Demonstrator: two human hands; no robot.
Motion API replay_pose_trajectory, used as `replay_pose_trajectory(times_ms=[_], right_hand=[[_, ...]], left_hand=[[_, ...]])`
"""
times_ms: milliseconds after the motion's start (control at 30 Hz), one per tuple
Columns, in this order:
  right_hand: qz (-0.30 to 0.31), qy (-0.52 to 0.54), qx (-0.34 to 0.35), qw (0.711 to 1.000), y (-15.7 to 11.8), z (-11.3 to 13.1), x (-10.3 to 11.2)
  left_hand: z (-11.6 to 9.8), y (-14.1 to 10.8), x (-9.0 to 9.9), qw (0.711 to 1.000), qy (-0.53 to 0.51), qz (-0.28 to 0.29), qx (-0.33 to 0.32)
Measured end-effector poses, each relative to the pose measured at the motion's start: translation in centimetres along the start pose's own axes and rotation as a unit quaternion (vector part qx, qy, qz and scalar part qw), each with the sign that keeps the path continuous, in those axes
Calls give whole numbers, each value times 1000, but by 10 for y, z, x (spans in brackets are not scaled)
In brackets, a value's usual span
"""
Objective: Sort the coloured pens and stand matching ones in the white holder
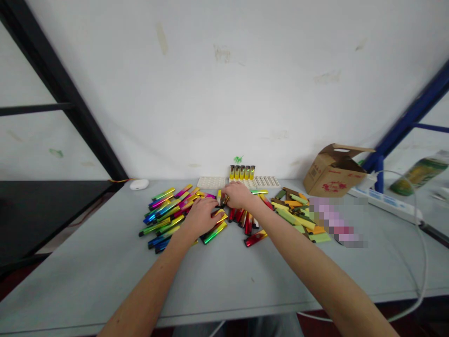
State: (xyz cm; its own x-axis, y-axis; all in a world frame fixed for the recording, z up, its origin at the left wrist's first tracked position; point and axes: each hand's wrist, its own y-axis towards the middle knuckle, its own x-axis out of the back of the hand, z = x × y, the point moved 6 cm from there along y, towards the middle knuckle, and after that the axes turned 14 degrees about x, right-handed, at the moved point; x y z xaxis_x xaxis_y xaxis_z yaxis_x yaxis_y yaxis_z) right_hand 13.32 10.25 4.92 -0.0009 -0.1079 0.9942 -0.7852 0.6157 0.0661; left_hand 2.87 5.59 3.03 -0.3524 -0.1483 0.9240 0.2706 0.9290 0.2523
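My left hand (200, 216) rests over the loose shiny lighters, its thumb and fingers apart, close to a gold-and-green lighter (214, 232). Fingers bent downward, my right hand (238, 194) closes on a gold lighter (219, 197) just beyond the left fingertips; its grip is partly hidden. To the left spreads a pile of blue, green and pink metallic lighters (168, 213). Red-and-gold lighters (249, 223) lie beneath my right wrist. Several gold lighters (242, 172) stand upright in a white holed tray (249, 184) at the back.
More white holed trays (211, 182) line the wall. Matte green, yellow and orange lighters (293, 210) lie to the right, before an open cardboard box (333, 175). A power strip (389, 205) with a white cable is at far right. A white case (139, 184) sits back left.
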Motion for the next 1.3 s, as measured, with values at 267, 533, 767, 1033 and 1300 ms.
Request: replay_pose_trajectory(times_ms=[267,533,767,1033,1300], right_hand=[[-109,93,65,988,-26,-15,12],[-395,242,-146,874,-100,-39,-1],[-402,266,-184,857,-114,-22,5],[-353,251,-122,893,-105,-3,6],[-347,626,-162,679,-99,-15,-16]], left_hand=[[0,-1,1,999,-20,11,34],[-6,-4,2,999,-13,-23,26],[-42,-20,-3,994,-89,-36,-59],[-56,-30,-21,991,-90,3,-97],[-55,-28,-19,991,-90,7,-95]])
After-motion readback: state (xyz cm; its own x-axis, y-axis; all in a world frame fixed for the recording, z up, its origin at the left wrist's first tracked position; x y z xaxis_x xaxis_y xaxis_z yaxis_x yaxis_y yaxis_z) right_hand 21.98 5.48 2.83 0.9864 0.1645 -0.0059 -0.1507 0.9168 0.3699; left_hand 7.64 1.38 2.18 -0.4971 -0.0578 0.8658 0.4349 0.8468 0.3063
